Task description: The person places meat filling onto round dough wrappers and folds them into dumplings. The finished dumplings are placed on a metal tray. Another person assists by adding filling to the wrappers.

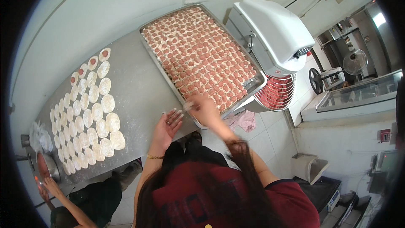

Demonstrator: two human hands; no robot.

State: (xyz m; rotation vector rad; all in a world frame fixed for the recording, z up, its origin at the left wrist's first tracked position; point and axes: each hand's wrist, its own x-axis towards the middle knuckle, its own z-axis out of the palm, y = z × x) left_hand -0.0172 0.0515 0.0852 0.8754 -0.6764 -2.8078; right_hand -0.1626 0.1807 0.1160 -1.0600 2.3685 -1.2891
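Note:
My left hand point(168, 123) is open, palm up, with floured fingers, over the near edge of the steel table point(135, 88). A gold bracelet is on its wrist. My right hand point(203, 109) is blurred at the near corner of a large metal tray point(253, 85). It pinches a small pale piece of dough point(189, 105). The tray is packed with dough rounds topped with red filling point(198, 55). Left of my hands, flat dough rounds point(90, 118) lie in rows on the floured table. A few at the far end carry red filling.
A white dough mixer point(274, 33) with a red wire-guarded bowl stands right of the tray. A pink cloth point(245, 120) lies on the tiled floor. At lower left a co-worker's hand point(45, 186) reaches by a metal bowl point(49, 166). A glass counter point(358, 95) is at right.

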